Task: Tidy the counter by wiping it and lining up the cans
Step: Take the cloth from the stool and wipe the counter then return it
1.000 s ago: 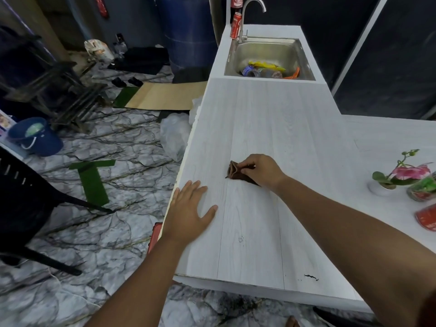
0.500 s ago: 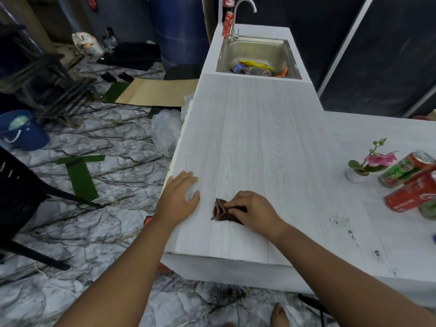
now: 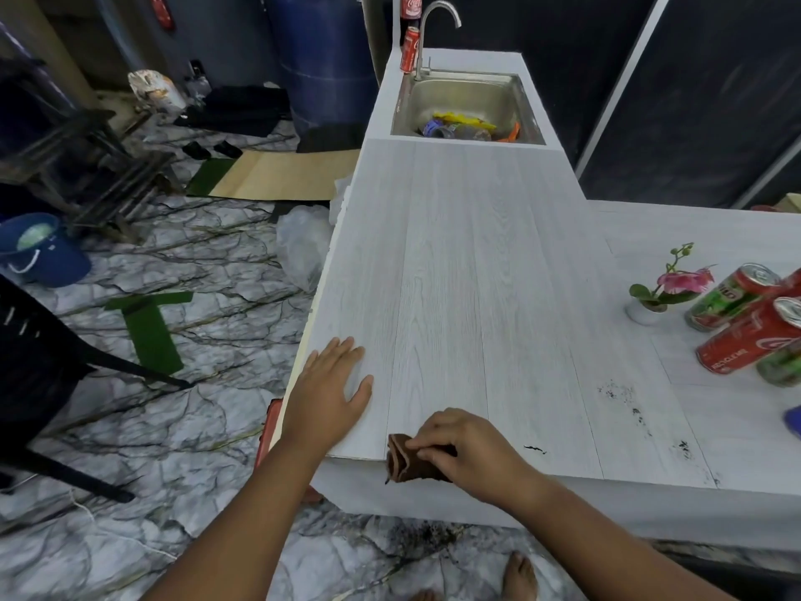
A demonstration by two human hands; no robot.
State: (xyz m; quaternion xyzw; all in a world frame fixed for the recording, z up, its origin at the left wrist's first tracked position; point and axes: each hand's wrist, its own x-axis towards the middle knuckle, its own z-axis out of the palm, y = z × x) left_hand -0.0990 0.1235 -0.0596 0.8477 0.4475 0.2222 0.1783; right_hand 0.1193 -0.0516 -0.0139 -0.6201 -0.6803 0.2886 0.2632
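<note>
My right hand (image 3: 466,451) grips a folded brown cloth (image 3: 403,464) at the near edge of the white counter (image 3: 468,262); part of the cloth hangs past the edge. My left hand (image 3: 329,390) lies flat, fingers spread, on the counter's near left corner. At the right edge, a red can (image 3: 750,338) and a green-and-red can (image 3: 728,297) lean tilted, with another green can (image 3: 780,368) partly cut off beside them. Another red can (image 3: 409,49) stands upright beside the tap at the far end.
A small white pot with a pink flower (image 3: 663,288) sits left of the cans. Dark specks (image 3: 624,396) mark the counter near the front right. The steel sink (image 3: 468,101) holds colourful litter. Below left is marble floor, a black chair (image 3: 39,375) and a blue bucket (image 3: 41,249).
My right hand has dragged the cloth toward me along the counter, from its middle to the near edge. My left hand stayed flat at the left side. The cans came into view.
</note>
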